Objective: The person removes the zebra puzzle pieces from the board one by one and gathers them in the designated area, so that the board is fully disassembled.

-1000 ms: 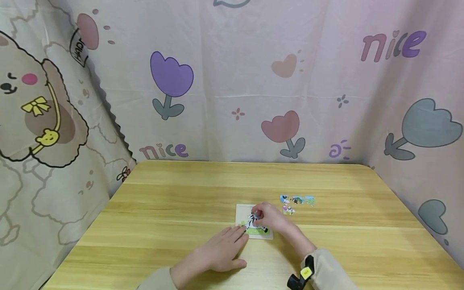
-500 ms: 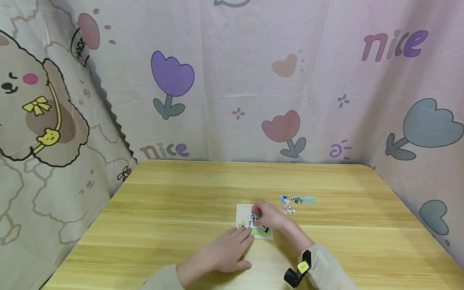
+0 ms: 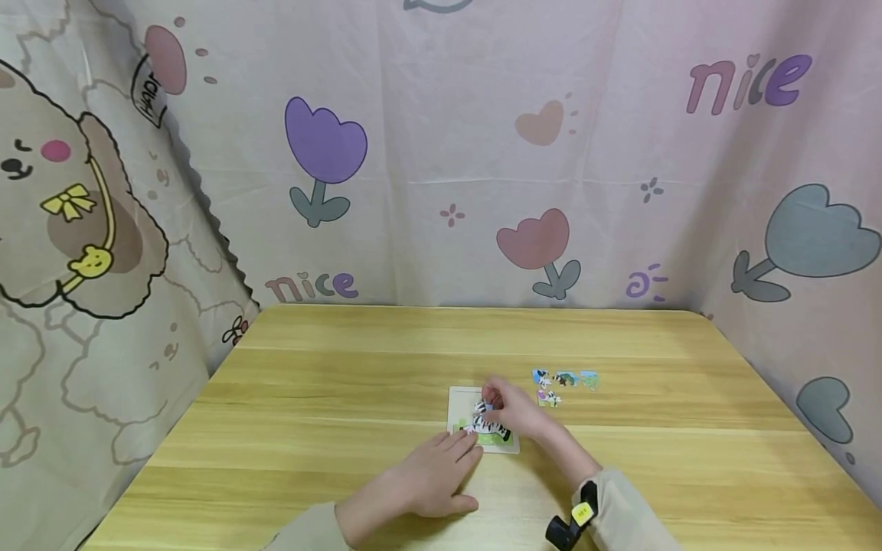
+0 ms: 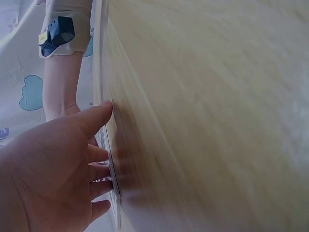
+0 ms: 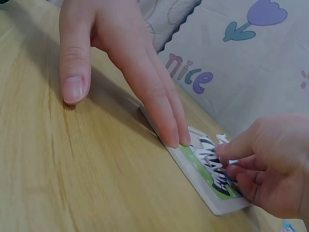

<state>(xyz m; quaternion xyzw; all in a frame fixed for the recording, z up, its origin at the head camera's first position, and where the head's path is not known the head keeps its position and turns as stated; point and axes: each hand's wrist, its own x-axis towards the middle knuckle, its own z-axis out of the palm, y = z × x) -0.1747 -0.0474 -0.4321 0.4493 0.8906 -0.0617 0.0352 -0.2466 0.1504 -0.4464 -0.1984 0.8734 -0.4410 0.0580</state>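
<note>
A small square puzzle board point(image 3: 457, 402) lies at the middle of the table, with a striped zebra picture point(image 5: 208, 157) on green partly filling it. My left hand point(image 3: 441, 471) rests on the board's near-left edge with straight fingertips, its thumb spread toward the tabletop. Over the upper right of the board, my right hand point(image 3: 513, 407) pinches a puzzle piece between thumb and bent fingers. In the right wrist view a light blue bit of that piece point(image 5: 233, 162) shows between the fingers; the rest is hidden. The thumb is right at the zebra's head end.
Several loose puzzle pieces point(image 3: 566, 379) lie to the right of the board, just beyond my right wrist. The wooden table point(image 3: 331, 383) reaches back to a printed curtain point(image 3: 441, 153). A black wrist camera point(image 3: 572, 524) sits on my right sleeve.
My left fingers have slid slightly right along the board's near edge. My right fingers have shifted a little up and right, showing more of the zebra. The loose pieces stay put.
</note>
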